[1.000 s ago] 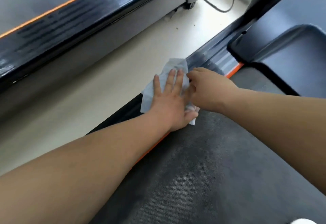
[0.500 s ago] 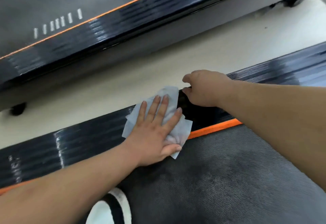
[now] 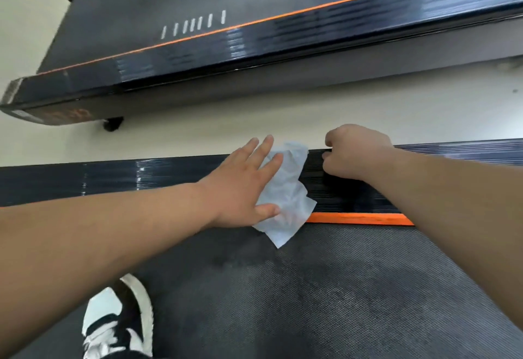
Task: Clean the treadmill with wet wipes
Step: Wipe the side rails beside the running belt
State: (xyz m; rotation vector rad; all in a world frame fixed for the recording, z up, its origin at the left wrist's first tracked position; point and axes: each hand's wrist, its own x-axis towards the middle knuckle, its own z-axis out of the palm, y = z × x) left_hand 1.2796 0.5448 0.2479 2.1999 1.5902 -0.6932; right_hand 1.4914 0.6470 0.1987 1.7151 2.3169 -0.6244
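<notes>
A white wet wipe (image 3: 288, 197) lies across the black ribbed side rail (image 3: 113, 177) of the treadmill, its lower corner over the grey belt (image 3: 325, 288). My left hand (image 3: 243, 186) presses flat on the wipe's left part, fingers straight and reaching past the rail's far edge. My right hand (image 3: 353, 152) rests on the rail just right of the wipe, with its fingers curled over the rail's far edge. An orange stripe (image 3: 359, 218) runs between rail and belt.
A second treadmill (image 3: 254, 47) with an orange stripe stands across a strip of pale floor (image 3: 198, 135). A black and white shoe (image 3: 119, 322) stands on the belt at lower left.
The view has swung left along the rail. My left hand slid the wipe leftward along the rail, and my right hand followed beside it. The shoe is now in full view.
</notes>
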